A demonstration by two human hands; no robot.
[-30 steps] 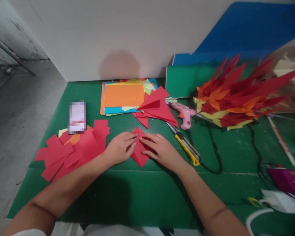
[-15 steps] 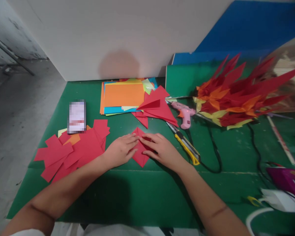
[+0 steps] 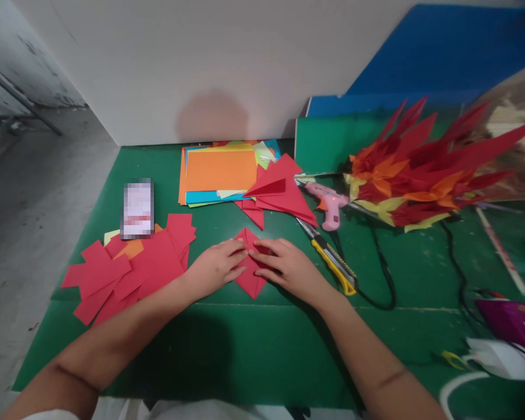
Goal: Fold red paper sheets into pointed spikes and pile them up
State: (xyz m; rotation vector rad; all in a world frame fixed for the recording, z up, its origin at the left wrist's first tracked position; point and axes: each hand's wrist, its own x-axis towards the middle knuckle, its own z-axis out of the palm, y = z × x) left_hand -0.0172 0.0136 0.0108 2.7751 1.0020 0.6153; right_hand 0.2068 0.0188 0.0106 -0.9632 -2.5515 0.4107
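Steady the left side with the left hand [image 3: 214, 265], relaxed and unclenched, fingertips touching the diamond-shaped folded red paper [image 3: 250, 283] on the green tabletop [image 3: 284, 350] between both hands; match edges squarely before creasing evenly with the right hand [image 3: 291, 268], likewise unclenched, fingertips touching.

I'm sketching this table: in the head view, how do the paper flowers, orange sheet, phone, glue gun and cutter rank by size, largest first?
Paper flowers
Orange sheet
Phone
Glue gun, cutter: too alike to rank
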